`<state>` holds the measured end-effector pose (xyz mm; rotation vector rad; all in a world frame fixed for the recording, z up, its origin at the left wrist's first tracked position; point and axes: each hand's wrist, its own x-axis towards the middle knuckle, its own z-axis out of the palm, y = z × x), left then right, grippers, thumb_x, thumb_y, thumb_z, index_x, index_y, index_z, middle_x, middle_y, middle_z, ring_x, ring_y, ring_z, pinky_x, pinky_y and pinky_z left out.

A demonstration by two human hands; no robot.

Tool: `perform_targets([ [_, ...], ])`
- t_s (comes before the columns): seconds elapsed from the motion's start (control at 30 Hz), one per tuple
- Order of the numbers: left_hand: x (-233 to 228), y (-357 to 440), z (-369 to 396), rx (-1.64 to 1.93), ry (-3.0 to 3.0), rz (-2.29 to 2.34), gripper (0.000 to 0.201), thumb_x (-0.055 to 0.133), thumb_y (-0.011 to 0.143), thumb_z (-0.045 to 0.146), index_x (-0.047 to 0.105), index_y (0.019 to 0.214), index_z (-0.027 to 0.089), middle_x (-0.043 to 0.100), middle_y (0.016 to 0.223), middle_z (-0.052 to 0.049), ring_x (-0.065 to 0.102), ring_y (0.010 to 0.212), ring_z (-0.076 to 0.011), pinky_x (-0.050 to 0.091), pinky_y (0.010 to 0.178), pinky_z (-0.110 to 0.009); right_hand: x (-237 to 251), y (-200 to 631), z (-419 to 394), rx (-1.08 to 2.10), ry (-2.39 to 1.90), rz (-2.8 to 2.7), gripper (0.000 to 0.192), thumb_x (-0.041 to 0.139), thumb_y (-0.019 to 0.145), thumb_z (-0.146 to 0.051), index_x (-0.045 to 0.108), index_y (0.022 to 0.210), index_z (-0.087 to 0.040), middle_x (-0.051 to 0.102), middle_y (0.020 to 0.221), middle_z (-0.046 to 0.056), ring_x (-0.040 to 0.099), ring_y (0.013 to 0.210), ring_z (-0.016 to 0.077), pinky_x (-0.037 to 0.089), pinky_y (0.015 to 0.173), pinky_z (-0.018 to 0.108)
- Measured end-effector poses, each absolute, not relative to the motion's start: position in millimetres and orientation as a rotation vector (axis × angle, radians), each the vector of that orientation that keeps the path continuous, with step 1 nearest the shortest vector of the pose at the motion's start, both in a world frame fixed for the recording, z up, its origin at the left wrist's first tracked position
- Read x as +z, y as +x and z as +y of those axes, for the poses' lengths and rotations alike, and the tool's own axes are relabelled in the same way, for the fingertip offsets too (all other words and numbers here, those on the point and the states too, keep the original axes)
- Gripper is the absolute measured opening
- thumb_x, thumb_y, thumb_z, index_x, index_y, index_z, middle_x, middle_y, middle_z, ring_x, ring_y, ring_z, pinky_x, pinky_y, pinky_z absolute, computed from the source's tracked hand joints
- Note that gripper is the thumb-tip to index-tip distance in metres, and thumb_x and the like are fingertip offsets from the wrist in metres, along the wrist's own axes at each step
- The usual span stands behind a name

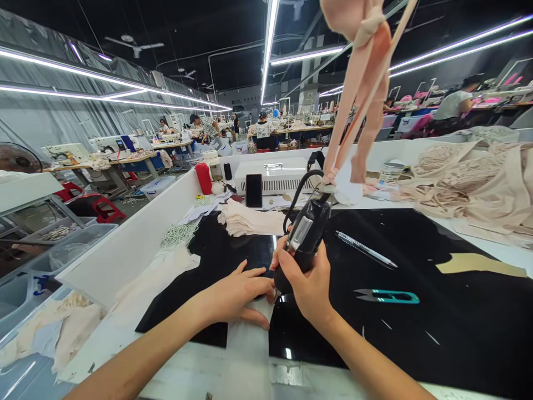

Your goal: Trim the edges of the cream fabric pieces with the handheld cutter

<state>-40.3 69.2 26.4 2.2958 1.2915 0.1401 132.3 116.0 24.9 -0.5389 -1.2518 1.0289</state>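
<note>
My right hand (306,280) is wrapped around a black corded electric hand tool (302,236) with a metal plate on its side. Peach fabric strips (360,94) run up from the tool's top, out of view. The tool's lower end meets the work surface beside my left hand (239,294), which lies flat with fingers spread. Under that hand a pale fabric strip (247,355) stretches toward the front edge. The tool's working tip is hidden. A black glossy board (400,333) lies beneath. To the right rest turquoise thread snips (389,296) and a clear pen (366,250).
Stacked pale fabric pieces (252,218) and a phone (254,190) are ahead, before a white box (275,173). Beige fabric (478,183) heaps at right. A tan piece (478,264) lies nearer. Greenish cord (179,235) sits left, by the white side wall (137,239).
</note>
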Motion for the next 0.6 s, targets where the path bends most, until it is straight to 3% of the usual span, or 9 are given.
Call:
perform_targets([
  [0.33,29,-41,68,0.131,2.284,1.295,0.029,0.081,0.094,0.040,0.067,0.116,0.028,0.065,0.143,-0.003,0.036,0.158,-0.0353,0.011,0.127,-0.075,29,134,110,1.066,-0.520,-1.237,0.025,0.076,0.086,-0.032,0.059,0.103,-0.027,0.067,0.083,-0.005,0.066,0.067,0.0151,0.059,0.066,0.033],
  [0.6,24,-42,70,0.156,2.298,1.271,0.039,0.083,0.093,0.039,0.067,0.128,0.030,0.062,0.150,-0.006,0.034,0.159,-0.0363,0.009,0.126,-0.075,26,133,105,1.125,-0.521,-1.241,0.029,0.077,0.085,-0.033,0.060,0.107,-0.027,0.067,0.086,-0.003,0.065,0.067,0.0154,0.058,0.063,0.032],
])
